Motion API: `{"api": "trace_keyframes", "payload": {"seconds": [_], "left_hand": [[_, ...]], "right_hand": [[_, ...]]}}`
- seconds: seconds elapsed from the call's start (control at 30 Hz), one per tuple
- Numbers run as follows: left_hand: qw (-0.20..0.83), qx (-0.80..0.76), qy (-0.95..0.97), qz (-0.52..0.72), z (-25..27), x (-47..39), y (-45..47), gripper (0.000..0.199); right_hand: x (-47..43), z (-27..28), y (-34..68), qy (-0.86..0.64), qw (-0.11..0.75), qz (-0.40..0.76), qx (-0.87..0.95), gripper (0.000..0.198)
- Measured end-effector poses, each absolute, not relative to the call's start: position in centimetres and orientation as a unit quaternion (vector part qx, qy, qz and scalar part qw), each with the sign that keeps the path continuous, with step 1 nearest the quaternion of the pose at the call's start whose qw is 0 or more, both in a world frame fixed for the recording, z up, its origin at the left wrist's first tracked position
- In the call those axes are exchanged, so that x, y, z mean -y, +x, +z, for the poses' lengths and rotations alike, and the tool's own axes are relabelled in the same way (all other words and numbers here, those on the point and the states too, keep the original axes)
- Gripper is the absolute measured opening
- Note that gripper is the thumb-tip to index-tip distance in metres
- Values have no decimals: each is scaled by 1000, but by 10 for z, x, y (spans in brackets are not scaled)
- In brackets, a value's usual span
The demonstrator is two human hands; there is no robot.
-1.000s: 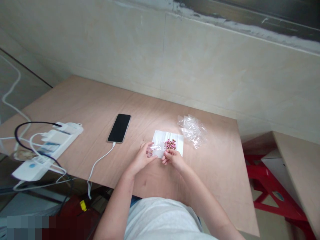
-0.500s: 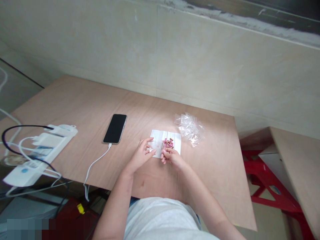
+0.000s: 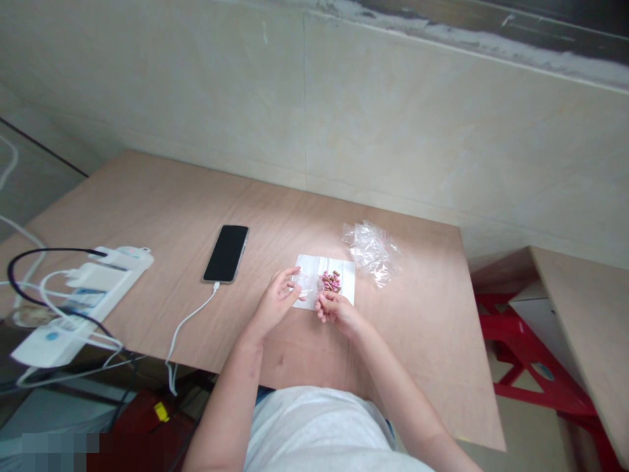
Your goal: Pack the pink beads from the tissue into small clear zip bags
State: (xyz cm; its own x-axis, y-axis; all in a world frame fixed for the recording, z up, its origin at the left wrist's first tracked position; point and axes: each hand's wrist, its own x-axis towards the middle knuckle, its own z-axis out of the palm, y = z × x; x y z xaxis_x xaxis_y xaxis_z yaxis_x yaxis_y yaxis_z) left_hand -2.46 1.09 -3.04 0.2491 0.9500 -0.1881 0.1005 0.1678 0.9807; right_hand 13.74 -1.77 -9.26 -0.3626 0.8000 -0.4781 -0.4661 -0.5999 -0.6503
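Observation:
A small clear plastic bag (image 3: pixel 308 283) is stretched between my two hands, low over a white sheet of paper (image 3: pixel 348 288). My right hand (image 3: pixel 336 308) pinches the bag's right side between thumb and fingers. At its left side, my left hand (image 3: pixel 281 294) has bent fingers on the plastic; the exact grip is partly hidden by glare. Small pink and gold pieces (image 3: pixel 332 281) lie in a heap on the paper, just beyond my right fingertips. They are too small to name.
A pile of clear plastic bags (image 3: pixel 372 252) lies right of the paper. To the left are a black phone (image 3: pixel 226 254) with a white charging cable (image 3: pixel 189 316) and a white power strip (image 3: pixel 118 282) with several cords. A red stool (image 3: pixel 535 364) stands off the table's right side.
The clear bag now shows more plainly, spread toward my left hand, whose fingers have closed in on it. My right hand stays almost in place.

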Motion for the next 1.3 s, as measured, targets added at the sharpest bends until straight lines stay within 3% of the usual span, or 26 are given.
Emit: {"api": "trace_keyframes", "payload": {"seconds": [0.3,0.43,0.63,0.97,1.17,1.3], "left_hand": [[604,-473,516,381,-21,-5,-25,41],[634,-421,512,398,-18,4,-21,52],[685,-412,540,264,-25,16,-24,69],[574,-429,643,270,5,9,9,25],[588,-443,619,273,2,8,10,23],[599,-443,613,264,2,9,4,23]], "right_hand": [[22,-72,145,-440,429,766,189,31],[24,-51,160,-484,448,732,172,28],[30,-24,187,-571,473,624,246,25],[44,-1,190,-608,402,465,503,15],[50,-2,184,-574,448,524,442,19],[50,1,185,-599,436,472,478,17]]}}
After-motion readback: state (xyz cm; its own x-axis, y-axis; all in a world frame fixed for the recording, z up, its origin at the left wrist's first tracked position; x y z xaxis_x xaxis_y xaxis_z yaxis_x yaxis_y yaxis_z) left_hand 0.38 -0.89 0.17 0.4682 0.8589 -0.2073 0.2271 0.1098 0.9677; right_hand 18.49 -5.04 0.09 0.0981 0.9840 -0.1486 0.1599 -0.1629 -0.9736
